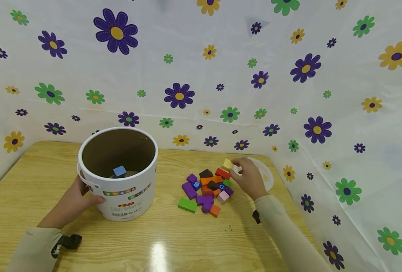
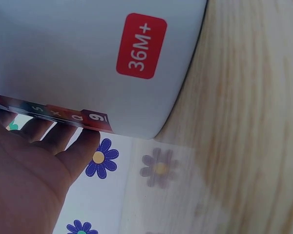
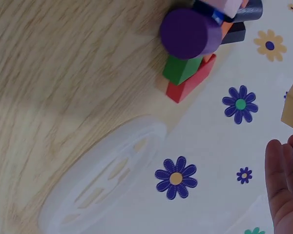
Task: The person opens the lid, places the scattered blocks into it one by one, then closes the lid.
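My left hand [image 1: 77, 204] holds the side of a white bucket [image 1: 133, 196], its thumb on the front wall and its fingers [image 2: 83, 148] against the side. Inside the bucket lies a blue block [image 1: 119, 171]. My right hand [image 1: 248, 176] pinches a pale yellow block [image 1: 227, 164] by the fingertips at the far right end of a block pile. Close beside that block are a red block [image 1: 222, 173] and a green block [image 3: 180, 69]. A purple round block [image 3: 188, 33] is also in the pile.
The loose pile on the wooden table [image 1: 119, 249] includes a light green block [image 1: 187, 204] and a pink block [image 1: 223, 197]. A white lid [image 1: 268, 174] with cut-outs lies behind my right hand. Flowered cloth [image 1: 194, 68] hangs along the table's back and right side.
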Tool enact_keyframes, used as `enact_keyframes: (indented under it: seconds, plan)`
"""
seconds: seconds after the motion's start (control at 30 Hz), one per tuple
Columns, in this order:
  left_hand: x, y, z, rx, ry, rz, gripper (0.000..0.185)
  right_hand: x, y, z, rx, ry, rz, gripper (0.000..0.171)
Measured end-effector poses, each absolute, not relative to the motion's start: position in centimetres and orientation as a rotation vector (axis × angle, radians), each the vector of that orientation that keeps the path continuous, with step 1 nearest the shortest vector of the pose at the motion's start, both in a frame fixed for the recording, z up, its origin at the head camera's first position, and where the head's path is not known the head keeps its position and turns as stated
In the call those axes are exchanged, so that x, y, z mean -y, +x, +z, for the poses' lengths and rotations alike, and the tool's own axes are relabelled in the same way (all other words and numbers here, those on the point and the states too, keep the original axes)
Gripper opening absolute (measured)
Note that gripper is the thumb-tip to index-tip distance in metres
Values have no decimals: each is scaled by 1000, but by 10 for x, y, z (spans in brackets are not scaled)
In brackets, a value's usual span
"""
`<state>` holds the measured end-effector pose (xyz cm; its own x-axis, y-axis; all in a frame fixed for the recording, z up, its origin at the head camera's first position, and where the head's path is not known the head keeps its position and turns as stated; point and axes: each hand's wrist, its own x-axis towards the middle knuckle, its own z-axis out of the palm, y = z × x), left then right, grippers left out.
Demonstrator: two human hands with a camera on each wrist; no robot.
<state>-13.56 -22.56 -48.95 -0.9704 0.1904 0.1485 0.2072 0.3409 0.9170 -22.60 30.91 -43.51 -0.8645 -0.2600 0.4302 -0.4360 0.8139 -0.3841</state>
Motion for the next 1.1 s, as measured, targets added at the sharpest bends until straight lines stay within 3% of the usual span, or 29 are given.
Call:
enact_keyframes:
  seconds: [1.1]
  plan:
    - [227, -136, -491, 2580, -370, -1716, 105, -245, -218, -404, 2464, 707, 779, 30]
